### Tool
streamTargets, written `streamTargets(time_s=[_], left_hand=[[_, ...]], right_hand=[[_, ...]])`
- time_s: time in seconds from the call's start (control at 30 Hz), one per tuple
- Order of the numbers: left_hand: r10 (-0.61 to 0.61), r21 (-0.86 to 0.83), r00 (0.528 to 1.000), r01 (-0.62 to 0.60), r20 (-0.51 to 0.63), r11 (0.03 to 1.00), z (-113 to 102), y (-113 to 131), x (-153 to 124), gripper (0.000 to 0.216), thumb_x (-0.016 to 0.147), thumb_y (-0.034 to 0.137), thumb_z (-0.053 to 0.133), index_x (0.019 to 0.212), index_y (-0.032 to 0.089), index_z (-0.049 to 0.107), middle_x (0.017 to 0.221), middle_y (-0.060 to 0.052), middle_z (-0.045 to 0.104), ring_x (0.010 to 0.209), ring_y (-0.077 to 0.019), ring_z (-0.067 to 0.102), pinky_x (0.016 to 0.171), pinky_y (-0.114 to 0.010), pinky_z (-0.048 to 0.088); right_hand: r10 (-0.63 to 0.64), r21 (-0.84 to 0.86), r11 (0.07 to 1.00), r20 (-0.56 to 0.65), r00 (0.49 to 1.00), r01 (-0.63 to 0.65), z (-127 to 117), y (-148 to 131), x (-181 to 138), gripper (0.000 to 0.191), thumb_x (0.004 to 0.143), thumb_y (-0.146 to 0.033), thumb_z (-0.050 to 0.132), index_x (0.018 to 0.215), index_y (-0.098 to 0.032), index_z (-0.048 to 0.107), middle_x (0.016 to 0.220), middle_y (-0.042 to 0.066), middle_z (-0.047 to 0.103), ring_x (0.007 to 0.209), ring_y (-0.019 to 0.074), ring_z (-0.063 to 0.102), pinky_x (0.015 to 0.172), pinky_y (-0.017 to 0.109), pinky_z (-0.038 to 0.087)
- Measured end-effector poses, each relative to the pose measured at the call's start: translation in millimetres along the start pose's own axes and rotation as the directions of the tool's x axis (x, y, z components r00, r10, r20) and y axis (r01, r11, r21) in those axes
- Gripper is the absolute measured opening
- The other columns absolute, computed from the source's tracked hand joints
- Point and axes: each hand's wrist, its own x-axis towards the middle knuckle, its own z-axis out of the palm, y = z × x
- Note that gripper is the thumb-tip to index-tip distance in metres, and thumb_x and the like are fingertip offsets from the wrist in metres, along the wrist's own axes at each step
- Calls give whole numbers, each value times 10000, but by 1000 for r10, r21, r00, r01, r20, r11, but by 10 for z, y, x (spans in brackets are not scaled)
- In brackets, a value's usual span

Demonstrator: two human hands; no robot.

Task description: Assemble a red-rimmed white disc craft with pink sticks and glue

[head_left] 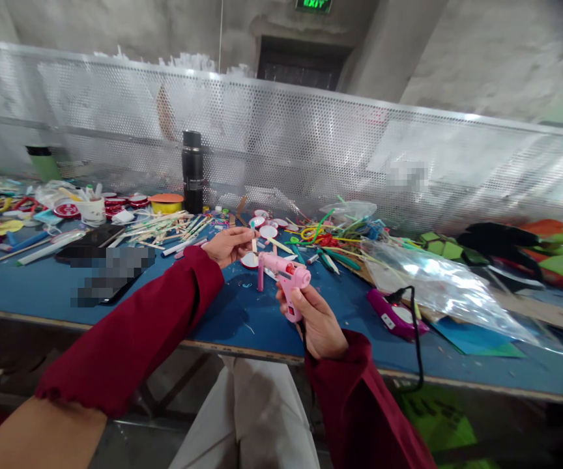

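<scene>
My right hand is closed round the grip of a pink glue gun, whose nozzle points left above the blue table. A black cord runs down from the gun past my wrist. My left hand pinches a thin wooden stick just in front of the nozzle, over a small round white and red disc. Both arms wear dark red sleeves.
A heap of sticks, coloured pipe cleaners and round lids litters the table's far side. A black flask stands by the perforated metal screen. A clear plastic bag and a purple device with a black cable lie to the right.
</scene>
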Motion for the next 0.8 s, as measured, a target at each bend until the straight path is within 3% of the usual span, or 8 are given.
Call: streamTargets(time_s=[0.8], left_hand=[[29, -31, 1000, -29, 7, 999, -41, 18, 16, 184, 702, 198, 798, 816, 92, 700, 681, -18, 604, 531, -35, 534, 401, -109, 355]], right_hand=[[-6, 5, 1000, 10, 1000, 6, 2, -12, -6, 297, 782, -408, 728, 1020, -232, 717, 834, 36, 653, 686, 120, 517, 588, 246, 411]])
